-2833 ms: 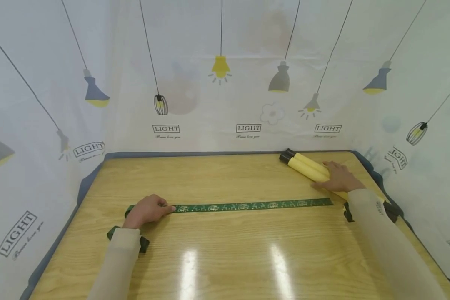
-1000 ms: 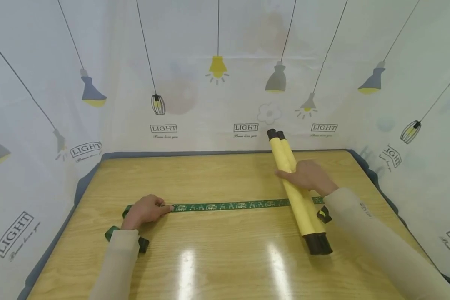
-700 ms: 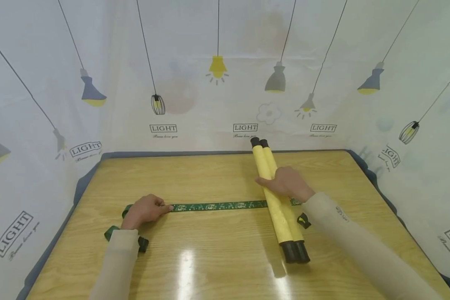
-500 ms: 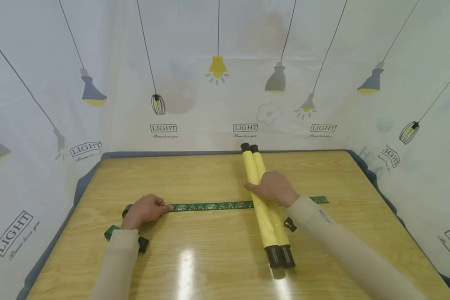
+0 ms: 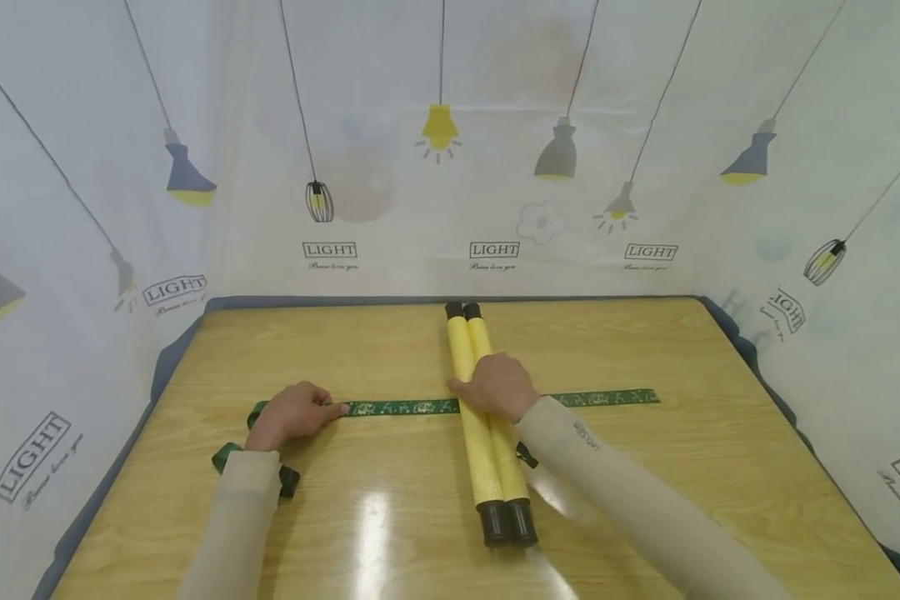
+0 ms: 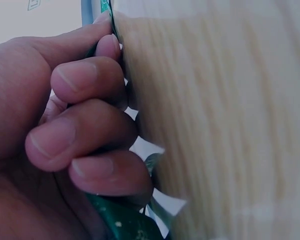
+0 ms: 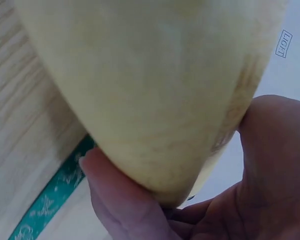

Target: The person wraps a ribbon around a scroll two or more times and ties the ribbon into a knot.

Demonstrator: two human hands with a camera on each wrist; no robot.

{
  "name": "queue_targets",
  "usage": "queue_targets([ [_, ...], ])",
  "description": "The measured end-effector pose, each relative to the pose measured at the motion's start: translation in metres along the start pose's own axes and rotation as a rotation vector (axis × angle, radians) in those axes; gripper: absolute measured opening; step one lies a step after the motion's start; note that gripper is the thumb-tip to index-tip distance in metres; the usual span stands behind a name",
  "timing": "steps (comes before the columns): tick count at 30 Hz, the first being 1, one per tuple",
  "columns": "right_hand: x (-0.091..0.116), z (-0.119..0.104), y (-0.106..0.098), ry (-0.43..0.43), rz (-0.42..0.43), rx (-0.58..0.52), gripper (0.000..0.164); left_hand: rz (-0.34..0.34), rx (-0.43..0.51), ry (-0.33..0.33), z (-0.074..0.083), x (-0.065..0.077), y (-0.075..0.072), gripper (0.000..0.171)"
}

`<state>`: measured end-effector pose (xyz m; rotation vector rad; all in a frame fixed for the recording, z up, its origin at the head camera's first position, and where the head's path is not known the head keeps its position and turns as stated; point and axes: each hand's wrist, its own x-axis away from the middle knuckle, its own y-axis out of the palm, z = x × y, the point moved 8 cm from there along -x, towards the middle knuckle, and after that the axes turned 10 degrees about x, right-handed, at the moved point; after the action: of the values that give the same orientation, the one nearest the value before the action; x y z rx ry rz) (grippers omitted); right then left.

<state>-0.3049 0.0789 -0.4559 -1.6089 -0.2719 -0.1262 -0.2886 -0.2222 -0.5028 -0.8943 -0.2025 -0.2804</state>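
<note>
My left hand [image 5: 296,412] pinches a green ribbon [image 5: 607,399] with pale gold print, which runs flat across the table to the right. In the left wrist view the ribbon [image 6: 122,217] also shows below the curled fingers [image 6: 60,140]. My right hand [image 5: 501,385] grips two yellow tubes [image 5: 468,433] with black end caps, side by side. They lie crosswise over the ribbon, covering part of it. The right wrist view shows one yellow tube [image 7: 155,75] up close, the thumb along its side and the ribbon [image 7: 50,202] beyond.
The wooden table [image 5: 330,517] has a dark blue edge and white printed sheets [image 5: 390,150] around it on the sides and back. Loops of green ribbon [image 5: 225,457] sit beside the left wrist, near a small dark piece [image 5: 290,481].
My right hand has picked up the yellow tubes from the right side and brought them left onto the middle of the ribbon, turning them to point away. The left hand has stayed put.
</note>
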Motion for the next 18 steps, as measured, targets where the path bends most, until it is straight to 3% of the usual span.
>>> queue_targets([
  [8,0.001,-0.016,0.014,0.007,-0.05,0.054,0.063,0.01,-0.003,0.0,-0.001,0.0,-0.001,0.043],
  [18,0.003,-0.025,0.018,-0.042,0.055,0.154,0.064,0.006,-0.005,0.014,0.002,0.0,-0.001,0.044],
])
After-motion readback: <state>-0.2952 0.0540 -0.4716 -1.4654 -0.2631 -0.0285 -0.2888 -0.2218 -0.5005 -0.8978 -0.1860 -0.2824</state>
